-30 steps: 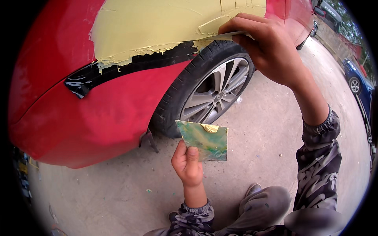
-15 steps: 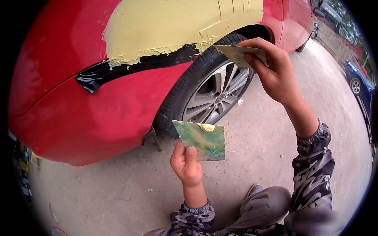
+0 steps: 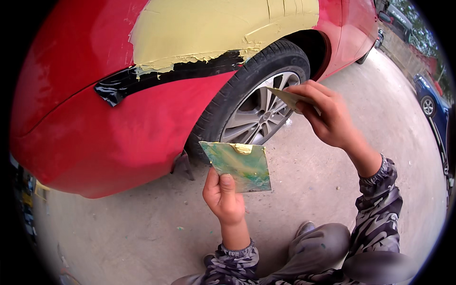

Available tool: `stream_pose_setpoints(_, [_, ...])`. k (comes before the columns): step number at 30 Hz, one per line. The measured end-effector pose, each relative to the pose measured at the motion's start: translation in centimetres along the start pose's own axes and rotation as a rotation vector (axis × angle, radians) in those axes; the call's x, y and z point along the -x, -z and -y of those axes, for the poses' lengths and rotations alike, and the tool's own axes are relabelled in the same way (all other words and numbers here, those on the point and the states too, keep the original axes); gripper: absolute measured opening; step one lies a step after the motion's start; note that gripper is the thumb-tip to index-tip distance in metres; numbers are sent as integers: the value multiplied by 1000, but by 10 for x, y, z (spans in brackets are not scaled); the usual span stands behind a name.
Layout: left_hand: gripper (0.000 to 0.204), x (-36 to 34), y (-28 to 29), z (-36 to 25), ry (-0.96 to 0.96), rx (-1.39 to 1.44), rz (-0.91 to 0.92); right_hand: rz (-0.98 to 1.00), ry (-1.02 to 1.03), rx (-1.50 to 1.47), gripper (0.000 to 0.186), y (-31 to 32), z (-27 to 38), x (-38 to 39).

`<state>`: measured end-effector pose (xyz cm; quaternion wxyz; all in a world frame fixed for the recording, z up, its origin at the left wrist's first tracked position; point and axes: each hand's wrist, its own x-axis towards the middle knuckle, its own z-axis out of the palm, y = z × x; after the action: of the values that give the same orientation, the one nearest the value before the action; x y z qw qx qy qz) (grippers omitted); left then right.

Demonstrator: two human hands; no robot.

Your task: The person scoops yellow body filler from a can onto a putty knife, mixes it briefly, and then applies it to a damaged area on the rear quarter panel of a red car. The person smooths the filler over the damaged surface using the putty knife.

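Note:
Yellow body filler (image 3: 213, 28) coats the upper fender of a red car (image 3: 142, 128), with a ragged lower edge over black tape (image 3: 190, 70). My left hand (image 3: 225, 197) grips a flat square plate (image 3: 240, 166) smeared green and yellow, thumb on its face. A small lump of filler (image 3: 242, 148) sits at the plate's top edge. Pinched between the thumb and fingers of my right hand (image 3: 327, 111) is a thin spreader (image 3: 287, 99), seen nearly edge-on. It is held in front of the wheel (image 3: 266, 109), apart from the fender and the plate.
Concrete floor (image 3: 142, 228) lies beneath the car. My bent knee (image 3: 320, 244) and shoe are low in the view. A blue car (image 3: 430, 97) stands at the far right. Assorted items (image 3: 28, 204) line the far left edge.
My right hand has lowered the spreader from the filler's lower edge by the wheel arch to in front of the wheel. The left hand's plate has shifted slightly left and up.

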<state>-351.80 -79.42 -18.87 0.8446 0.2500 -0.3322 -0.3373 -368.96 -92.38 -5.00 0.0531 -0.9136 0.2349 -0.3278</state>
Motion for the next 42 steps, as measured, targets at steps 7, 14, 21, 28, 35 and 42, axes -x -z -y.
stream_pose_setpoints(7, [37, 5, -5, 3, 12, -52, 31, -159, -302, -689, 17, 4, -38, -31])
stream_pose_setpoints(14, [36, 6, -5, -2, -10, -15, 42, -210, -416, -990, 26, -24, -72, -41])
stream_pose_setpoints(21, [38, 10, -3, 1, -3, -12, 50, -146, -355, -979, 30, -18, -72, -44])
stream_pose_setpoints(28, [40, 8, -3, 6, 10, -19, 57, -105, -308, -894, 31, -11, -71, -49])
stream_pose_setpoints(35, [41, 6, -2, 10, 26, -31, 44, -149, -299, -881, 27, -18, -71, -49])
stream_pose_setpoints(42, [41, 8, -6, 11, 24, -31, 48, -150, -280, -896, 29, -22, -67, -52])
